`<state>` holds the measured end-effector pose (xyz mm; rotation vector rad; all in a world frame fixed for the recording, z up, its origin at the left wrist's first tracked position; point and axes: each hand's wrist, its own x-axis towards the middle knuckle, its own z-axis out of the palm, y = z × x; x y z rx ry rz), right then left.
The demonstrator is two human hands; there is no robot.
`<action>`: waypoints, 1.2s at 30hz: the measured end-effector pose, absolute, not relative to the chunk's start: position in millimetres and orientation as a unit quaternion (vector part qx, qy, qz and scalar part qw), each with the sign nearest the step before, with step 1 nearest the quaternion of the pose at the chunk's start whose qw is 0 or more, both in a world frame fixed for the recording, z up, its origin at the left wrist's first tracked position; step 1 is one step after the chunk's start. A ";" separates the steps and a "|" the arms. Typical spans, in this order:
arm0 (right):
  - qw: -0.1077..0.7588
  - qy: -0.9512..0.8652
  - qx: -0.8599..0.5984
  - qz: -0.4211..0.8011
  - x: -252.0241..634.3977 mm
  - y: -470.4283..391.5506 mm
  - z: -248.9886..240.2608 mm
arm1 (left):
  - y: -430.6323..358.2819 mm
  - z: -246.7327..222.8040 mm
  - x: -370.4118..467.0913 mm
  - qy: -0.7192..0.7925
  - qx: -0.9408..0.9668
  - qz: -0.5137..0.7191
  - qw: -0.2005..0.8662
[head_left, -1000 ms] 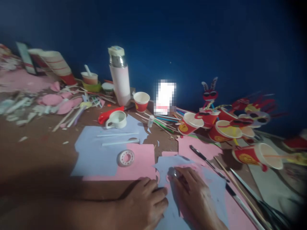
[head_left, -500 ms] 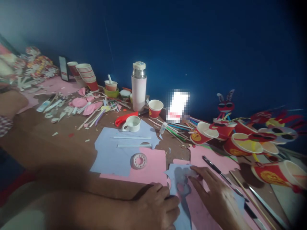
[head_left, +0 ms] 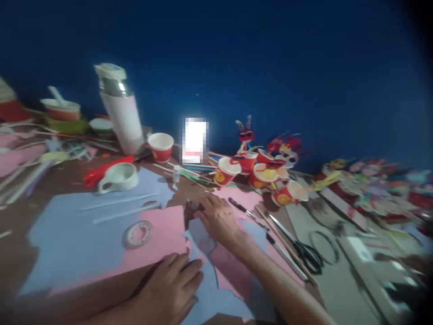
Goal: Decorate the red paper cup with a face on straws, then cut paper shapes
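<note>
My left hand (head_left: 174,284) rests on the light blue paper (head_left: 203,307) at the near edge, fingers loosely bent and slightly apart, holding nothing visible. Farther forward is my right hand (head_left: 218,219), its fingers drawn together at the top edge of the paper. A small greyish thing (head_left: 192,205) shows at those fingertips, too blurred to name. Beneath my right wrist are cut pink paper (head_left: 233,273) and a faint translucent patch (head_left: 207,245) on the blue sheet. Left of my hands, a roll of tape (head_left: 139,234) lies on another pink sheet (head_left: 169,225).
A white cup-like holder (head_left: 119,177), red-handled scissors (head_left: 101,172), a flask (head_left: 122,117) and a paper cup (head_left: 161,146) stand behind. To the right lie a pen (head_left: 246,210), a cutter (head_left: 287,257), black scissors (head_left: 307,255) and several decorated cups (head_left: 264,176).
The view has swung right, bringing black scissors and more crafts into sight. My right hand has moved forward from the blue paper's middle to its far edge; my left hand stays on the paper.
</note>
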<state>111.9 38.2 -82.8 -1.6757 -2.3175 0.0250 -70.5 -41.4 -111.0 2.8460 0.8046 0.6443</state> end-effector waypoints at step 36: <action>0.182 -0.667 -0.721 0.040 200.6 -64.5 -103.7 | -35.9 -105.0 -65.9 0.220 0.950 0.213 0.063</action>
